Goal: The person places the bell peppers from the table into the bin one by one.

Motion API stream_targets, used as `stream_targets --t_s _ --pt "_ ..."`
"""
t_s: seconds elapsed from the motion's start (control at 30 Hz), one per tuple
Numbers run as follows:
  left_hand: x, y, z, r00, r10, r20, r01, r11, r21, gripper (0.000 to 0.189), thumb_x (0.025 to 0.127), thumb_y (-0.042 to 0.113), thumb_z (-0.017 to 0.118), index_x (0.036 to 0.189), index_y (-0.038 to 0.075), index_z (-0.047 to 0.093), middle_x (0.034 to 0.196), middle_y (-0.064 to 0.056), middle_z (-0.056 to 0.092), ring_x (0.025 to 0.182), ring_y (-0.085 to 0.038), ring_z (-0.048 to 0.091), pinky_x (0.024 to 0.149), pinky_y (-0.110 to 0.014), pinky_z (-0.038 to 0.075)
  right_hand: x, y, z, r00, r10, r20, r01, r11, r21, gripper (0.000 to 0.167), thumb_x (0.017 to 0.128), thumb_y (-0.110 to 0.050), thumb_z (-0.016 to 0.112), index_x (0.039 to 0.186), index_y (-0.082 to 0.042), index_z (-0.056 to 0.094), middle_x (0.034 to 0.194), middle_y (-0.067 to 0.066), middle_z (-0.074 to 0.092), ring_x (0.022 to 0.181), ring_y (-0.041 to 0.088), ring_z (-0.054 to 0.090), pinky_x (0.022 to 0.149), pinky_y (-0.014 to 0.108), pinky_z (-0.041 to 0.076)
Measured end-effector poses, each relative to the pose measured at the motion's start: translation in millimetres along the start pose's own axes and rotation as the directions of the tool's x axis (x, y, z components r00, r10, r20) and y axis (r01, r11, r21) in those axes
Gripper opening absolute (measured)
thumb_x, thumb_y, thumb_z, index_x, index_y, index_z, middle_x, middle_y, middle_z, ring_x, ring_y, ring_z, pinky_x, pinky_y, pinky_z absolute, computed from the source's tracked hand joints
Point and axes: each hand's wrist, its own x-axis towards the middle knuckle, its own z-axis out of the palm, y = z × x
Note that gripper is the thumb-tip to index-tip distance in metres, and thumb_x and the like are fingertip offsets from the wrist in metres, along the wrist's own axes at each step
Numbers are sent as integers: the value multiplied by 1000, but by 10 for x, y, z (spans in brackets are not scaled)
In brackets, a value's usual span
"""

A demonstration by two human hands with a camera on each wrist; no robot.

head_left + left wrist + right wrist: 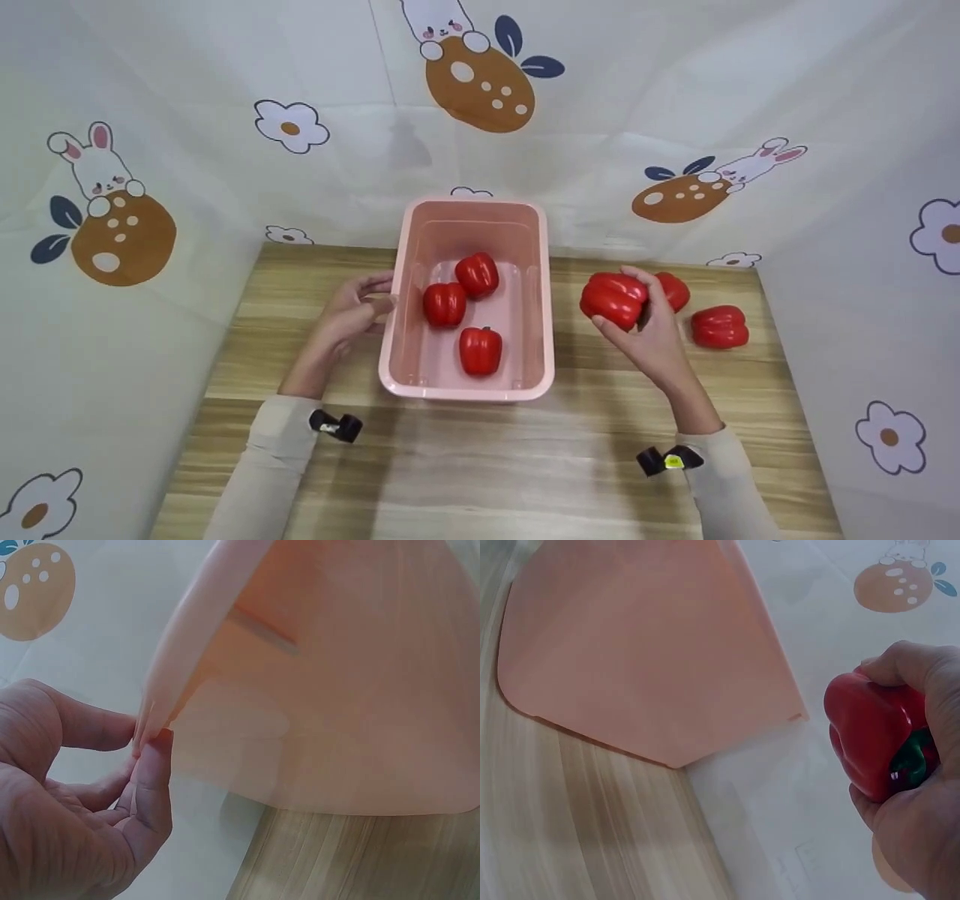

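A pink plastic bin (467, 391) stands on the table, with three red bell peppers inside; one bell pepper (481, 351) lies nearest its front. My left hand (355, 315) pinches the bin's left rim between thumb and fingers, as the pinched rim (161, 686) in the left wrist view shows. To the right of the bin, my right hand (654, 337) grips a red bell pepper (611, 298), held apart from the bin. Its green stem (913, 759) faces the palm in the right wrist view.
Two more bell peppers lie right of the right hand: one red pepper (674, 291) partly hidden behind the fingers, another pepper (720, 327) farther right. The wood-grain table (480, 465) is bordered at the back and sides by printed cloth (600, 112).
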Motion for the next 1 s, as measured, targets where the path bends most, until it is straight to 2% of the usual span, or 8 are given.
stream_targets --t_s 0.27,0.4,0.63,1.0 --pt "-12 5 -3 1000 -5 -7 5 1000 -12 61 97 -4 54 156 -10 38 148 -27 46 104 -17 66 92 -37 69 133 -193 62 998 -5 59 6 1000 -4 81 85 -13 87 153 -16 42 152 6 49 138 26 48 111 47 56" --pt "-11 24 16 1000 -11 -17 11 1000 -7 61 97 -4 54 155 -10 38 149 -27 46 104 -18 66 91 -37 70 180 -246 81 997 -13 72 14 1000 -25 84 84 -15 87 154 -16 40 153 8 47 140 29 47 112 55 55" --pt "-21 18 3 1000 -26 -16 26 1000 3 61 98 -2 55 156 -7 39 150 -26 46 108 -21 66 94 -43 68 258 -338 142 992 -34 121 36 999 -20 81 85 -15 86 153 -18 42 153 7 49 139 29 49 112 53 57" --pt "-16 26 3 999 -31 -15 31 999 26 61 98 -1 56 157 -6 39 151 -26 46 108 -20 65 96 -41 68 367 -493 198 984 -30 175 38 998 -43 83 84 -17 87 154 -21 41 153 7 50 140 29 50 110 54 59"
